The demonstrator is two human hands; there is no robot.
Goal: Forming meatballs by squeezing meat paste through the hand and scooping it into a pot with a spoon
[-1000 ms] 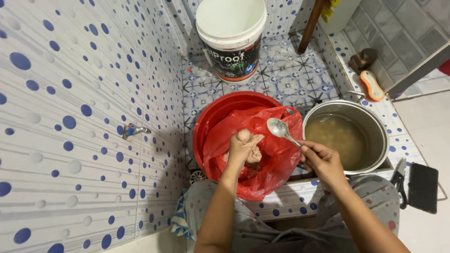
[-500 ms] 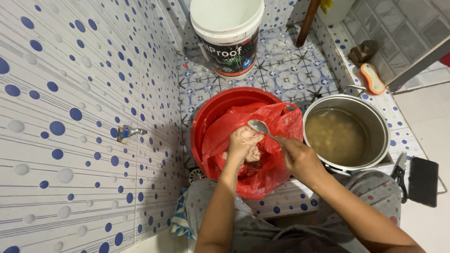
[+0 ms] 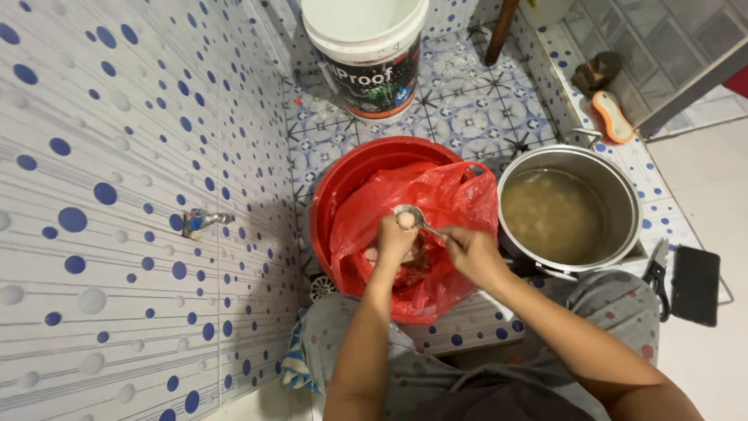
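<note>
Red plastic bag (image 3: 436, 226) fills the red basin (image 3: 343, 179) on the tiled floor, and it sits directly under both hands, so whatever is being worked drops into it. Beyond the basin stands a white bucket (image 3: 365, 47) with a dark label, and to the right, touching or just beside the basin, is a steel pot (image 3: 623, 195) holding cloudy brownish liquid. A small tap (image 3: 204, 221) juts from the dotted wall tiles on the left. An orange-and-white scrubbing brush (image 3: 612, 117) lies on the raised ledge well apart from the pot.

Over the bag, the left hand (image 3: 393, 243) has its fingers curled shut around a small pale, rounded item (image 3: 406, 221), only the top of which shows. The right hand (image 3: 471, 253) is closed on the handle of a metal spoon (image 3: 411, 216), whose bowl rests against that pale item.

Judging from this, the likeliest slip is the item squirting out of the wet fingers as the spoon presses on it; it would land in the bag. A harder push could drive the spoon edge into the left fingers. The bag's loose rim near the pot could also sag and let scraps fall into the liquid.
</note>
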